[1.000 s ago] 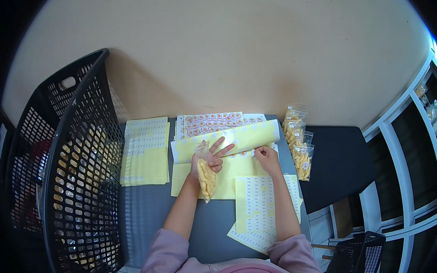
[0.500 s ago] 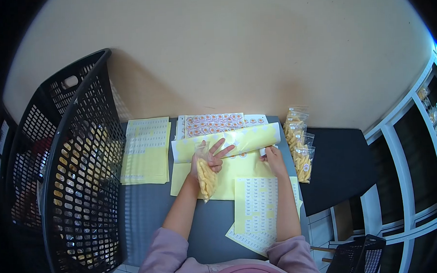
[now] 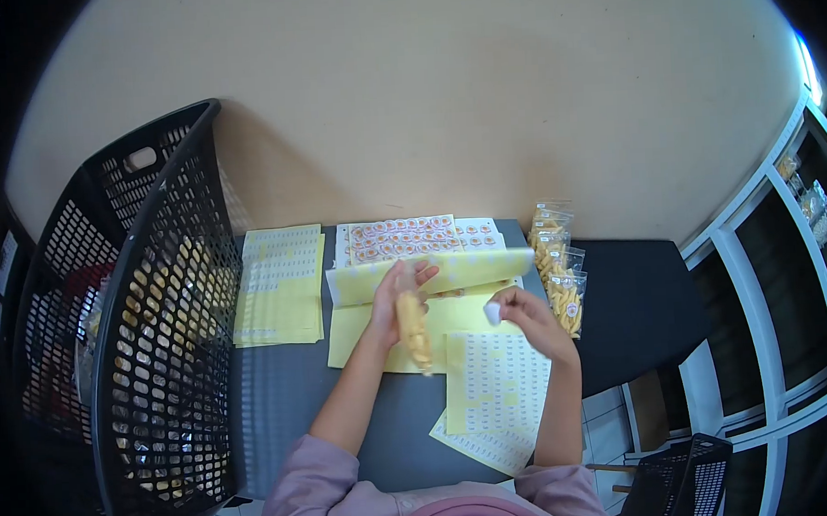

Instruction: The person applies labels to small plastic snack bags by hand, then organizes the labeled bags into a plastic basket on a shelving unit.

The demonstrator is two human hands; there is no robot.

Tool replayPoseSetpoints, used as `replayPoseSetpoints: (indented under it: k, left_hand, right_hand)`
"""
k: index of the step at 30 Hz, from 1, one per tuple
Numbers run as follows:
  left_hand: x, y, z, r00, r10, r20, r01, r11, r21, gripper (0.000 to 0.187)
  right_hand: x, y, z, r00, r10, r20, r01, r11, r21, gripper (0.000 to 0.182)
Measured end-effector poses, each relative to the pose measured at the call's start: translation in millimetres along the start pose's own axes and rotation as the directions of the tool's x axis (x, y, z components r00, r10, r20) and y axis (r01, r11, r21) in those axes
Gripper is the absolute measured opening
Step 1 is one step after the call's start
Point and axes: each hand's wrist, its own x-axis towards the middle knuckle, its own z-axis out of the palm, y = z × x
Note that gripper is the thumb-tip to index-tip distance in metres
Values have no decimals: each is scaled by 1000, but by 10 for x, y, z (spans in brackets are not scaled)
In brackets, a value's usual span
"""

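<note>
My left hand (image 3: 388,303) is closed around a clear bag of yellow stick snacks (image 3: 414,334), which hangs upright and slightly blurred over the table. In my right hand (image 3: 535,325) a small white sticker (image 3: 493,313) is pinched between thumb and fingers, apart from the bag. Behind both hands lies a curled sticker sheet (image 3: 474,266), its yellow backing folded over round stickers. Below my right hand a sheet of small printed labels (image 3: 493,384) overlaps another label sheet (image 3: 473,447).
Several filled snack bags (image 3: 565,297) lie in an overlapping row on the right. Yellow label sheets (image 3: 277,301) are stacked at left, beside a tall black basket (image 3: 166,186) holding more bags. Sheets of round stickers (image 3: 403,238) lie near the wall. A white-framed rack (image 3: 758,321) stands right.
My right hand has lifted off the curled sheet and come nearer, bringing the white sticker with it. My left hand has shifted right with the snack bag, and the sheet's fold has dropped lower.
</note>
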Motion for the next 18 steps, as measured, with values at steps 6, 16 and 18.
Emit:
replayPoseSetpoints:
  k: [6,16,18]
  left_hand:
    - [-317,37,382,978,181,-102,-168,978,125,36]
    - [-1211,9,522,973,98,209,-183,881,437,51]
    - [-1280,-11,516,953,200,227,-276,883,380,52]
  right_hand:
    - [-496,-219,667,949,-286,131,286,958,15,19]
    - [-693,-153,967,991,-133,-29,126,809,574,27]
    - [-685,-282,999,945,-240,-223,292,926,241,23]
